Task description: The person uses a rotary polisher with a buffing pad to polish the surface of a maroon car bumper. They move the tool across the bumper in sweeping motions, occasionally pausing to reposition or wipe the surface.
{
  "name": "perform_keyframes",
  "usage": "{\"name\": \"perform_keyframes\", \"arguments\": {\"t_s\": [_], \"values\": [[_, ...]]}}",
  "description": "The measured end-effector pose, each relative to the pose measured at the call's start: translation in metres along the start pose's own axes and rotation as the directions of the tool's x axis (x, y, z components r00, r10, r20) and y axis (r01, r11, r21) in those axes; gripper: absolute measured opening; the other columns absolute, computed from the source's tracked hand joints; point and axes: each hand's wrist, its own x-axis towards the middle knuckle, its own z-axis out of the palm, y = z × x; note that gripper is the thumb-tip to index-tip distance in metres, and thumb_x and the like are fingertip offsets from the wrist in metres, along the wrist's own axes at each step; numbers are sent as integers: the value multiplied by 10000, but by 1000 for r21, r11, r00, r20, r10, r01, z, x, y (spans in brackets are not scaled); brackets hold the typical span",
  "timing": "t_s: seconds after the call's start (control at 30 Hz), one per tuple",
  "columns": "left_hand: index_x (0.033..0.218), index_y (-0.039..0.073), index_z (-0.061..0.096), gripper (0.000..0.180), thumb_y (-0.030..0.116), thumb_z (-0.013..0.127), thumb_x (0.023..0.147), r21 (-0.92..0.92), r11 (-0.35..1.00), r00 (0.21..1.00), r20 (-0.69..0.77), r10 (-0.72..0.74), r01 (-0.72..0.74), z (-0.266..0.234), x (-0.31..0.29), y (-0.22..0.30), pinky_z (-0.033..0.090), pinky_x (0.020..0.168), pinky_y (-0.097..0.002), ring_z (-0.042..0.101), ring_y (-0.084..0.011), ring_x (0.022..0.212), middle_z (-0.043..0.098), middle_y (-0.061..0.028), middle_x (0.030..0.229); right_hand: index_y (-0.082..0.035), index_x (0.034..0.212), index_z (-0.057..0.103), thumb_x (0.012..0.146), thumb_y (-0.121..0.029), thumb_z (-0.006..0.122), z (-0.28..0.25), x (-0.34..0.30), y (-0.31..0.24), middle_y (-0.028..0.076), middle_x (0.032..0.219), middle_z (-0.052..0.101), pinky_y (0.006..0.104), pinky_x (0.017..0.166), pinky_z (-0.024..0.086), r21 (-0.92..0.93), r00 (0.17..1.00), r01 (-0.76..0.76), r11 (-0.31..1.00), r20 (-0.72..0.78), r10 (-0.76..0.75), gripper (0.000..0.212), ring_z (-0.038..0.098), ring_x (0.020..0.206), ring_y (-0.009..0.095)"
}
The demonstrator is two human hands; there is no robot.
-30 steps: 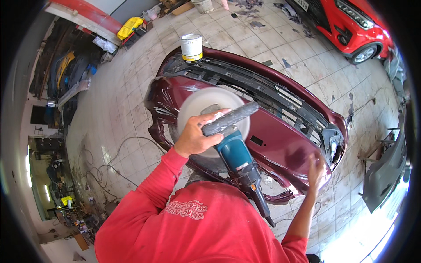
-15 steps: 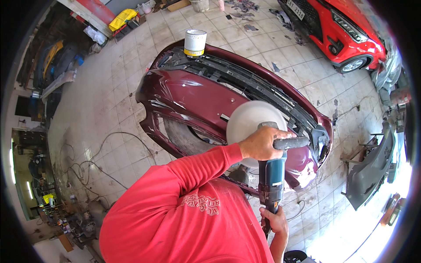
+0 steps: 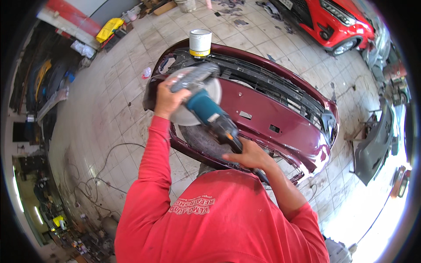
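Observation:
A teal and black electric polisher (image 3: 206, 107) with a wide white round pad (image 3: 214, 90) lies across the left part of a maroon car bumper (image 3: 280, 115). My left hand (image 3: 172, 97) is closed round its front handle (image 3: 197, 75), blurred by motion. At its rear grip, my right hand (image 3: 251, 154) is wrapped with the thumb stretched out. The pad overlaps the bumper's left end; whether it touches the paint cannot be made out. Just beyond the pad, a white and yellow can (image 3: 200, 44) stands on the bumper's far left.
A red car (image 3: 326, 22) stands at the far right. Nearer, a grey bumper piece (image 3: 372, 144) leans on a stand. A cable (image 3: 116, 147) loops over the tiled floor (image 3: 103, 109) at left. Paper scraps (image 3: 280, 19) lie far off.
Both hands have carried the polisher leftward from the bumper's right part to its left end. My right hand has come up and forward, and its forearm now shows.

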Motion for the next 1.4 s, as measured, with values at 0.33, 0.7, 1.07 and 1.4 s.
{"name": "perform_keyframes", "arguments": {"t_s": [0.33,0.7,1.07,1.4], "values": [[1347,-33,715,589,-19,716,759,-180,983,999,-16,-35,32,-13,9,-9,373,540,-205,507,-20,590,725,4,900,28,1360,606,821,-367,866,16,1,-1,294,1166,739,498,1000,539,-69,981,94,993,-166,-104,717,710,1139,447],[1263,-12,754,505,183,771,798,-186,921,837,387,388,-341,234,-44,54,584,939,-344,751,-212,1009,798,-171,1135,-5,1262,665,805,-188,872,14,-187,131,164,952,738,425,787,557,239,852,-292,926,-375,365,534,728,843,295],[1165,11,776,474,360,874,860,-129,913,886,225,406,-386,244,-57,37,581,882,-379,749,-243,929,787,-150,1037,-11,1129,646,849,-100,853,36,-176,108,23,726,616,339,539,484,431,812,-328,841,-326,484,359,614,580,124],[1183,-28,778,412,293,841,933,72,995,973,-211,89,-76,15,-17,-4,581,796,-287,724,-126,888,795,-75,1029,31,1311,636,828,-260,847,20,-5,8,277,1118,733,466,970,524,-60,987,27,998,-158,-36,602,710,1088,406]]}}
